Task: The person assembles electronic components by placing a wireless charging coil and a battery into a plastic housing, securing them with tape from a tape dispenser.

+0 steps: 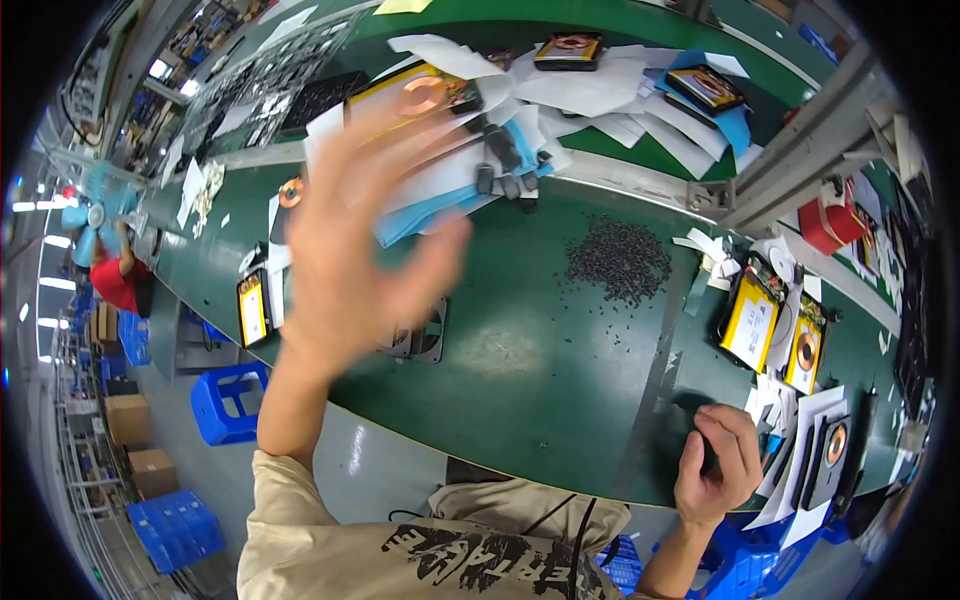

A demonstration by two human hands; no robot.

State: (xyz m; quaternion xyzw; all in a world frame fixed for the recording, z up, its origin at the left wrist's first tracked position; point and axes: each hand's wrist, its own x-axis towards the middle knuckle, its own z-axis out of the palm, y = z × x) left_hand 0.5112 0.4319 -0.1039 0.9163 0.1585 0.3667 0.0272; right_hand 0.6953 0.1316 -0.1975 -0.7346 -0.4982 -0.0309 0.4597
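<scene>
My left hand point(355, 240) is raised over the left part of the green table, smeared by motion. Its thumb stands apart from the stretched fingers, and nothing shows in it. Below it lies a dark frame-like part point(430, 332), partly covered by the hand. Behind the fingers is a yellow module with a copper coil point(422, 95), on white sheets and blue sheets point(420, 218). My right hand point(718, 465) rests by the table's front right edge with curled fingers; what they hold, if anything, is hidden. Farther in lies a pile of tiny black pieces point(620, 260).
Small black blocks point(503, 150) lie on the sheets at the back. Yellow battery modules point(752, 320) and paper scraps crowd the right side. Another module point(252, 308) lies near the left edge. A metal post point(800, 130) rises at the right. A blue stool point(228, 402) stands on the floor.
</scene>
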